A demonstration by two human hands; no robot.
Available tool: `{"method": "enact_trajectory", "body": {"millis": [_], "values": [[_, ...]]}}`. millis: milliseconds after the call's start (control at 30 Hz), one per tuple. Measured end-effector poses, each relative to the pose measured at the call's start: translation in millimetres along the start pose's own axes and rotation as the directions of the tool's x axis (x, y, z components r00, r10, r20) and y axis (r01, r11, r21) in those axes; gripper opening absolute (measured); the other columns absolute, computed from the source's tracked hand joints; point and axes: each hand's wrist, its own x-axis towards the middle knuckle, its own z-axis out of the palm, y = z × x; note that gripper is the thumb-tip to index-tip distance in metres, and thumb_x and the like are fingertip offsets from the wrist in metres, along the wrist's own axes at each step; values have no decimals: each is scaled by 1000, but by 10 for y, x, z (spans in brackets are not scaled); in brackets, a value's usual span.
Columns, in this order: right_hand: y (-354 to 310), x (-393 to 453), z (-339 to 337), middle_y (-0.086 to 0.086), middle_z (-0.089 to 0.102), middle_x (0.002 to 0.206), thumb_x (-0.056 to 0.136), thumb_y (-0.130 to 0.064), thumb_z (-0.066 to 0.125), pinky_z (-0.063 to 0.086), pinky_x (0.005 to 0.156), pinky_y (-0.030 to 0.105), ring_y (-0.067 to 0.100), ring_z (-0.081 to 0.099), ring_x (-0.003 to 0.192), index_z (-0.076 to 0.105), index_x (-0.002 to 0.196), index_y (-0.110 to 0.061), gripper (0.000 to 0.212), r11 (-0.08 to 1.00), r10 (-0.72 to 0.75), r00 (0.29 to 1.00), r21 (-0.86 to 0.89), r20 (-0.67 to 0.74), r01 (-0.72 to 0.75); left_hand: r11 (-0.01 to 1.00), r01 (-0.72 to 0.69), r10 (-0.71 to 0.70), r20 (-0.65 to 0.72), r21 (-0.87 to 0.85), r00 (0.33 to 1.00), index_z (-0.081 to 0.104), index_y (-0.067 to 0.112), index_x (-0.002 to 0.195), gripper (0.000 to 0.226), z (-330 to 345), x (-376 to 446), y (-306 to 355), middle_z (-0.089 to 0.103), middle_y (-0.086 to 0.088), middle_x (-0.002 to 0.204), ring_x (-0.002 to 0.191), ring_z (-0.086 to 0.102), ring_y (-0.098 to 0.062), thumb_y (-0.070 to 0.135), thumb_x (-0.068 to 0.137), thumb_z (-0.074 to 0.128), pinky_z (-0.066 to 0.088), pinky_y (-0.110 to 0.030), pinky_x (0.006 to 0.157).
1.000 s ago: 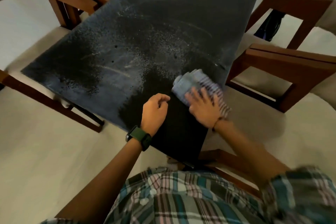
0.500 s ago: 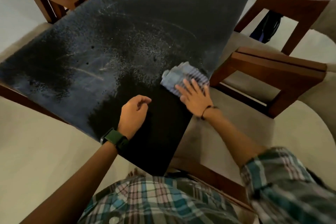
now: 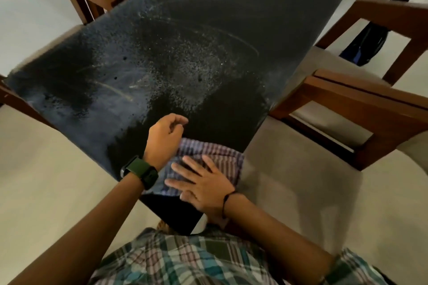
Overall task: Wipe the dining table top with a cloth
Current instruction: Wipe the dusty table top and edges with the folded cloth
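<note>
Fingers of the right hand press flat on the striped cloth at the dark counter's lower corner; left hand hovers loosely curled, grasping nothing.

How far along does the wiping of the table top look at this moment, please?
Done: the near patch of the table top looks clean and dark. In hand: the right hand presses the cloth flat near the corner. Left: the speckled, streaked middle and far-left area.

Wooden chairs, pale floor
</note>
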Motion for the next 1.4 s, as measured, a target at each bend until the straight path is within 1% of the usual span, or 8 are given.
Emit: {"method": "enact_trajectory", "body": {"millis": [233, 400, 600, 733, 967, 1133, 1267, 1400], "values": [[1603, 260, -546, -7, -10, 158, 100, -44, 18, -7, 111, 57, 24, -12, 144, 1, 146, -45, 49, 842, 536, 841, -18, -70, -539, 1000, 29, -29, -9, 5, 1000, 60, 18, 102, 24, 68, -118, 32, 58, 4, 100, 74, 51, -4, 6, 89, 43, 41, -15, 65], [2105, 306, -797, -1, -6, 159, 100, -42, 22, -3, 113, 57, 27, -10, 144, 7, 147, -41, 50, 713, 700, 713, 97, -40, -695, 997, 75, -77, -88, -21, 993, 58, 21, 100, 23, -65, -309, -112, 57, 4, 101, 82, 55, -15, 8, 90, 43, 43, -18, 67], [609, 361, -314, 0, 11, 158, 95, -43, 29, 6, 110, 61, 33, 4, 144, 23, 145, -36, 51, 978, 196, 980, -68, -38, -198, 996, 73, -79, -162, -41, 984, 62, 15, 101, 24, -40, -319, -171, 62, -1, 101, 83, 56, -15, 5, 88, 44, 44, -24, 71], [-120, 454, -79, 4, 45, 142, 95, -40, 37, 11, 110, 64, 35, 23, 139, 58, 121, -25, 37, 987, -163, 987, -16, 14, 163, 999, 25, -19, -188, 33, 982, 62, 15, 98, 22, -58, -281, -128, 60, 3, 85, 67, 52, -7, 6, 88, 44, 38, -9, 54], [1365, 942, -661, -9, -6, 158, 100, -42, 19, -1, 112, 57, 25, -9, 144, 2, 146, -43, 50, 930, 354, 934, -89, -39, -356, 998, 60, -66, -188, -34, 980, 61, 17, 97, 22, -80, -222, -201, 54, 9, 76, 52, 43, -4, 5, 88, 45, 34, -5, 44], [1857, 1100, -919, -9, -10, 158, 100, -44, 16, -8, 111, 60, 26, -14, 144, 0, 146, -44, 49, 777, 623, 781, 93, 28, -623, 999, 46, -49, -134, -28, 990, 61, 18, 98, 21, -219, -226, -265, 56, 7, 79, 55, 44, -8, 7, 89, 44, 35, -7, 45], [836, 1158, -571, -4, -2, 159, 98, -46, 25, -3, 111, 59, 30, -10, 144, 8, 148, -38, 54, 933, 340, 939, -103, -52, -344, 998, 49, -53, -171, -26, 984, 62, 15, 96, 22, -348, -135, -322, 61, 1, 89, 68, 52, -12, 4, 87, 46, 38, -5, 53], [-251, 1016, -222, 3, 34, 150, 92, -47, 20, -9, 108, 61, 35, 10, 143, 50, 133, -24, 56, 998, -49, 996, -23, 75, 50, 999, -30, 31, -171, 11, 985, 60, 14, 94, 21, -480, -13, -254, 56, 5, 77, 65, 49, -10, 3, 88, 44, 37, -10, 52]]}}
